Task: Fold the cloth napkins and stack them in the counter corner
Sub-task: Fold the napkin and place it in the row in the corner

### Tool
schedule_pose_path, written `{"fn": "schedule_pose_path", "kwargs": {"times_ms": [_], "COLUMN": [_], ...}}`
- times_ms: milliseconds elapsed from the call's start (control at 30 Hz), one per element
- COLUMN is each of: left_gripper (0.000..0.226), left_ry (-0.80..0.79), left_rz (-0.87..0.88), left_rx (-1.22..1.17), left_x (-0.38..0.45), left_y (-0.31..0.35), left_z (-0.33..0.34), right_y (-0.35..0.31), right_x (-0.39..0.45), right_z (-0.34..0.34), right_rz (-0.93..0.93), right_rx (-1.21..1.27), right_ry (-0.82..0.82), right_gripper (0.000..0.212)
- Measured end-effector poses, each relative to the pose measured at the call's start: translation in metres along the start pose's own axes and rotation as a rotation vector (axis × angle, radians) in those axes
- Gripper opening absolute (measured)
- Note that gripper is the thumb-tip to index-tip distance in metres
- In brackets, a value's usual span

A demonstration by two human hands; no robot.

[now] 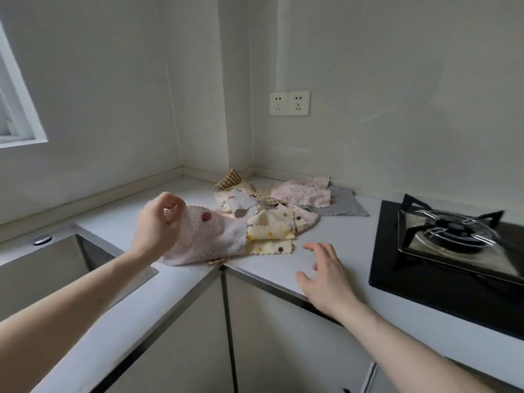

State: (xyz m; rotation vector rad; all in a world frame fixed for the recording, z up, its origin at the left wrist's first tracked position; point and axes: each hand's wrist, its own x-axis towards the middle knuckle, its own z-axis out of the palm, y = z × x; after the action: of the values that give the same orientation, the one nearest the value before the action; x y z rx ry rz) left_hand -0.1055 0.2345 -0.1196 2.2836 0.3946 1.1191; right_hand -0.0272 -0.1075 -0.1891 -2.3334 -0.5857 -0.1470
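The left hand (158,222) pinches the upper edge of a white cloth napkin with small dots and scalloped edges (208,239), lifting it so its lower end trails on the pale grey counter (343,239) near the front corner. The right hand (323,275) hovers over the counter's near edge with fingers spread and relaxed, holding nothing. Farther back lies a loose unfolded heap of napkins (272,205), cream dotted, pink, checked and grey, between the steel sink (56,265) on the left and the black gas hob (450,251) on the right.
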Motion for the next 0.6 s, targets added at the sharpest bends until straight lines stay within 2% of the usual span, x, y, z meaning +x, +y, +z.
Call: {"fn": "schedule_pose_path", "kwargs": {"times_ms": [100,233,433,600], "left_gripper": [0.008,0.007,0.013,0.014], "left_ry": [0.000,-0.114,-0.236,-0.398], "left_rz": [0.129,0.220,0.430,0.494], "left_rx": [-0.009,-0.056,-0.151,-0.240], "left_x": [0.005,0.010,0.008,-0.003], "left_y": [0.041,0.096,0.170,0.223], "left_z": [-0.027,-0.049,-0.072,-0.079], "right_y": [-0.002,-0.019,-0.073,-0.116], "right_x": [-0.030,-0.046,-0.049,-0.056], "right_z": [-0.026,-0.069,-0.114,-0.133], "right_rz": [0.060,0.085,-0.020,-0.088], "right_rx": [0.006,-0.011,0.041,0.221], "right_ry": [-0.027,-0.046,-0.038,-0.112], "right_gripper": [0.058,0.057,0.065,0.075]}}
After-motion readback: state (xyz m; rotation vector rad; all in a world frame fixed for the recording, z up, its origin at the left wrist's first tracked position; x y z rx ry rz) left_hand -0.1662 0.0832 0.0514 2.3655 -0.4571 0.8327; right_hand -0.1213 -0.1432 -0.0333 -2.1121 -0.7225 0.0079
